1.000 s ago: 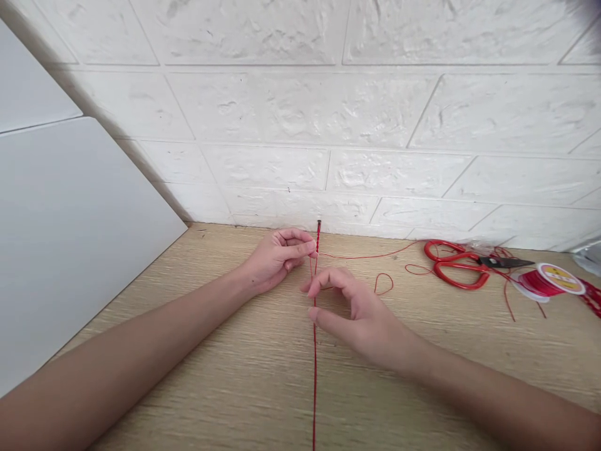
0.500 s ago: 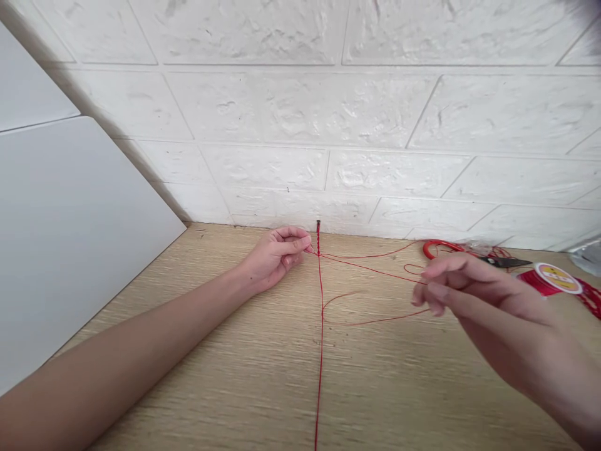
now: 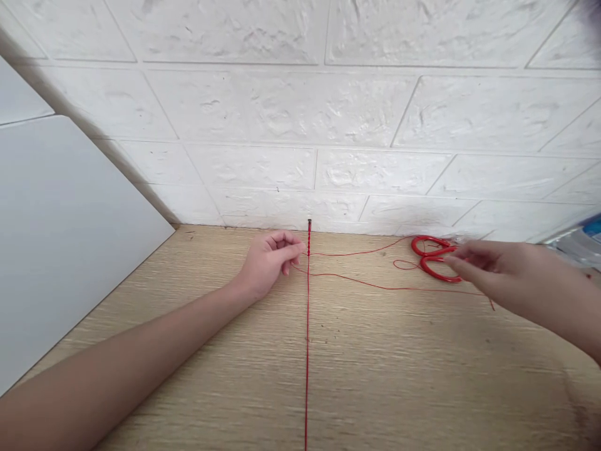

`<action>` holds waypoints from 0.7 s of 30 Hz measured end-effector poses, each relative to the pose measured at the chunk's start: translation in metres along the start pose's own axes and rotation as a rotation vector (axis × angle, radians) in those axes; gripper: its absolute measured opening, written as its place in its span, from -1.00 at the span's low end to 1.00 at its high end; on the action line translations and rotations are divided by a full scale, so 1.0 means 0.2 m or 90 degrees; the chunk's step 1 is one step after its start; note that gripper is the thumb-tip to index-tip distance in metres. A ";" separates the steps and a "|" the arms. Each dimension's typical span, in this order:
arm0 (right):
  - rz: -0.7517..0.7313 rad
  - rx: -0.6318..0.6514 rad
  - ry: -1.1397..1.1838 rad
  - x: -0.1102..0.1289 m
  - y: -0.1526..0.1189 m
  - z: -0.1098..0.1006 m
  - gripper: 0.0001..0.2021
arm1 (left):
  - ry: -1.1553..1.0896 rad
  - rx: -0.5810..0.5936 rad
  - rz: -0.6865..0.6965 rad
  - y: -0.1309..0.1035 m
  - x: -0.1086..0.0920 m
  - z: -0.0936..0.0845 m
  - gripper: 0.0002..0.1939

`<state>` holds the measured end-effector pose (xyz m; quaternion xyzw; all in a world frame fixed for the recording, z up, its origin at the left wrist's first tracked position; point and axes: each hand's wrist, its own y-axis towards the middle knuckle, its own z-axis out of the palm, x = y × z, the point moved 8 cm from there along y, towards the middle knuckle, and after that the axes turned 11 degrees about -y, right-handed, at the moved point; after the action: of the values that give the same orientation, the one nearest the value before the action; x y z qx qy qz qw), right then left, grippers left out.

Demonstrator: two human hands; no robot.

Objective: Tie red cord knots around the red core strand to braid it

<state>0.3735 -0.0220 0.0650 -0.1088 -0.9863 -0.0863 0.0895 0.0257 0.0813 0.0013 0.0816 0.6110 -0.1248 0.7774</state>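
A twisted red cord (image 3: 308, 241) hangs from a small dark fixing at the wall's foot, and a long straight red strand (image 3: 307, 338) runs from it toward me. Just left of the cord my left hand (image 3: 277, 257) is closed, thumb and forefinger pinching a thin red thread. At the right, my right hand (image 3: 507, 269) has its thumb and fingers closed on the handle of red-handled scissors (image 3: 426, 255), lying on the table. The blades are hidden behind this hand. One loose red thread (image 3: 375, 285) stretches from the left hand to beneath the right.
Another red thread (image 3: 357, 253) runs from the cord to the scissors. A white brick-patterned wall (image 3: 263, 106) rises behind the wooden table (image 3: 225, 376). A grey-white panel (image 3: 70, 238) stands at the left, and clear plastic (image 3: 570, 247) lies at the right edge.
My right hand has let go of its thread and moved right and away from me to the scissors. The thread loop by the straight strand now lies flatter. My left hand stays by the cord.
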 end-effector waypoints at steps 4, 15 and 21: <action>-0.098 0.033 -0.063 0.03 0.03 0.18 -0.78 | 0.217 -0.084 0.108 -0.04 -0.07 -0.02 -0.82; -0.184 -0.032 -0.012 0.08 0.07 0.28 -0.87 | 0.267 -0.103 0.120 -0.04 -0.09 -0.02 -0.82; -0.258 -0.035 -0.077 0.10 0.05 0.31 -0.90 | 0.260 -0.095 0.113 -0.04 -0.07 -0.02 -0.82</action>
<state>0.3472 0.0035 0.0112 0.0843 -0.9888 -0.1230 0.0079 0.0160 0.0764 0.0149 0.1009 0.7538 0.0089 0.6492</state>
